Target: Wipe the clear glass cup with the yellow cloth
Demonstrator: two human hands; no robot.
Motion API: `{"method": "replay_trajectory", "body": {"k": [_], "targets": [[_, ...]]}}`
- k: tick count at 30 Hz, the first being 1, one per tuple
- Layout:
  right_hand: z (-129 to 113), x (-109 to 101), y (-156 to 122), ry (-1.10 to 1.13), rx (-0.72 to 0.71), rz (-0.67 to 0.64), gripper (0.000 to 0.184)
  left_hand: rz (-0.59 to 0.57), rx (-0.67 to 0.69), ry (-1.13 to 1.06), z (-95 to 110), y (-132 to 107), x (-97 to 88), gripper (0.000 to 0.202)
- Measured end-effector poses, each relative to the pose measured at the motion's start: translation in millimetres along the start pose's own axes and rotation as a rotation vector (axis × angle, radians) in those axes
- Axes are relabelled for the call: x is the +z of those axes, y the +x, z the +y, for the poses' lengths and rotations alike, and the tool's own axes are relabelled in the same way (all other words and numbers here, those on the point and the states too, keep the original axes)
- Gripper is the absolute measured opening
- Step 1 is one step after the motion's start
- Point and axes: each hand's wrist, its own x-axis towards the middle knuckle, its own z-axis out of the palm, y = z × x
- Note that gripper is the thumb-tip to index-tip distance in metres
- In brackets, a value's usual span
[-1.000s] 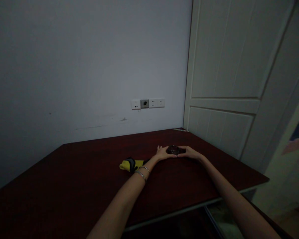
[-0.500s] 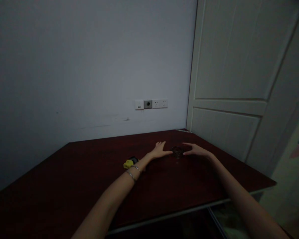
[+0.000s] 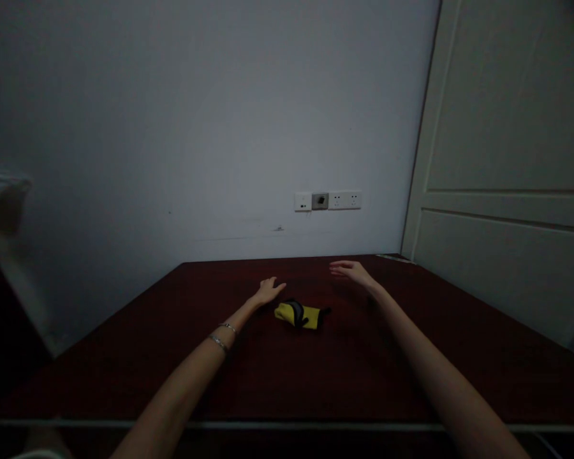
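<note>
A crumpled yellow-and-black item point(image 3: 310, 317), soft like cloth, lies on the dark red table point(image 3: 268, 382) between my forearms; its exact kind is unclear. My left hand point(image 3: 269, 291) is just beyond its left end, fingers stretched and thumb apart, holding nothing. Over the table farther back and to the right is my right hand point(image 3: 353, 272), fingers extended, with nothing seen in it. Two silver bracelets circle my left wrist. The small glass bowl seen earlier cannot be made out now; my right forearm may cover its spot.
Wall sockets point(image 3: 328, 201) sit on the pale wall point(image 3: 220, 127) behind the table. A white panelled door point(image 3: 507, 242) borders the right side. At far left there is a blurred whitish object point(image 3: 2, 188) above a dark edge.
My view has turned left. Both hands have moved away from the glass bowl, my left one to the left of the yellow-and-black item, which now shows fully.
</note>
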Motion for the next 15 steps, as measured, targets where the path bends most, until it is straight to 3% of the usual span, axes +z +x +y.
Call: {"method": "replay_trajectory", "body": {"k": [4,7,15], "targets": [[22.5,57.3,9.2,-0.244,0.002,-0.026,0.027,0.028,-0.052,0.009,-29.5,-21.7,-5.2,0.062],[36.1,82.3,3.4,-0.390,-0.036,-0.023,0.032,0.042,-0.030,0.027,-38.8,-31.8,-2.8,0.059],[46.3,93.8,-18.6,-0.672,-0.155,-0.115,0.035,0.017,0.023,0.199,-35.0,-41.7,6.8,0.067]]}}
